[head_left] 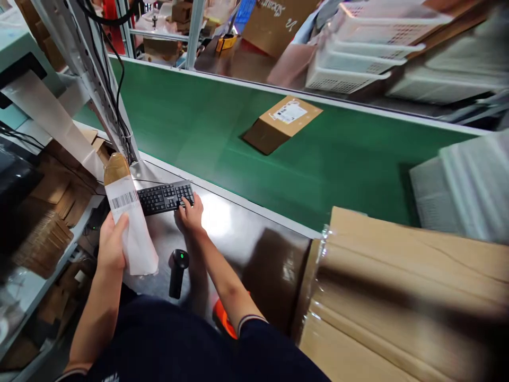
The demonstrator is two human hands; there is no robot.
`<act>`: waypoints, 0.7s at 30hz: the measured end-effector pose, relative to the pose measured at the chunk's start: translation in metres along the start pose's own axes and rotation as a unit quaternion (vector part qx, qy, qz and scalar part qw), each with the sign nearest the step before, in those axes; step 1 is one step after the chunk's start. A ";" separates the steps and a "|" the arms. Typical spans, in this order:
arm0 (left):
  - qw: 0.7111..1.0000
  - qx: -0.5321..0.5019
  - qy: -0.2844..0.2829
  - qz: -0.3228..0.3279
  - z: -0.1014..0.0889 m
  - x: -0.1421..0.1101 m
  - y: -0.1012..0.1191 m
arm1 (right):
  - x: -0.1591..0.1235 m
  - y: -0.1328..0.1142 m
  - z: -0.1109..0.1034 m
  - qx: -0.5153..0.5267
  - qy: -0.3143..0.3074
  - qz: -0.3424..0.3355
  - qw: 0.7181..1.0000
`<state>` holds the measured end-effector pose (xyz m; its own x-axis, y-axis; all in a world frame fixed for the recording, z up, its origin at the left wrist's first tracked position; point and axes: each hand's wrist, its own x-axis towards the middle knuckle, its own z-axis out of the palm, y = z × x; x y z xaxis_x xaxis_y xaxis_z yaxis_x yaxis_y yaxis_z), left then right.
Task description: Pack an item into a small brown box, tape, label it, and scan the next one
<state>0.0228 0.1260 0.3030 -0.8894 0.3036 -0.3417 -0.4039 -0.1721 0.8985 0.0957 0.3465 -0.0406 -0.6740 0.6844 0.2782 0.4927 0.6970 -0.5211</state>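
My left hand (112, 244) is closed around a narrow package (138, 246), its thumb lying across the front. The package has a white face with a printed barcode and a brown rounded top end; it is held nearly upright, leaning a little. To its right, a black keyboard (163, 197) lies on the metal table, partly hidden behind the package. Over the keyboard's right end is my right hand (192, 213), fingers apart and resting at the number keys. A black handheld scanner (178, 273) with a green light lies on the table between my forearms.
Beyond the table runs a green conveyor belt (191, 122) carrying a labelled cardboard box (284, 122). A large carton (397, 276) stands at the right. White plastic baskets (353, 58) are stacked across the belt. A metal post (85, 63) with cables rises at the left, beside shelves of flat cardboard (43, 241).
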 end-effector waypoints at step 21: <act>0.998 -0.068 0.008 0.005 0.001 0.003 -0.002 | 0.011 -0.008 0.004 0.015 -0.027 0.030 0.999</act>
<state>0.0215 0.1277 0.3001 -0.8963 0.2858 -0.3390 -0.4197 -0.3004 0.8565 0.0824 0.3473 -0.0365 -0.6725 0.7117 0.2028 0.5165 0.6477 -0.5601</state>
